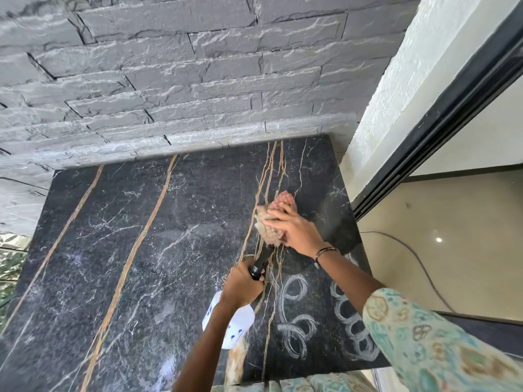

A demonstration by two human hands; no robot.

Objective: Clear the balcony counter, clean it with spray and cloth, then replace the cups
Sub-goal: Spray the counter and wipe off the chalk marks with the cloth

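The counter is a black marble slab with gold and white veins. My right hand presses a crumpled pinkish-beige cloth flat on the counter's right part. My left hand grips the black trigger head of a white spray bottle with blue flower print, held just above the counter with its nozzle pointing toward the cloth. White looping wipe marks show on the counter near its front right corner. No cups are in view.
A grey stacked-stone wall backs the counter. At the right are a white rendered pillar, a black sliding-door frame and a beige floor with a thin cable. Greenery shows at the far left edge.
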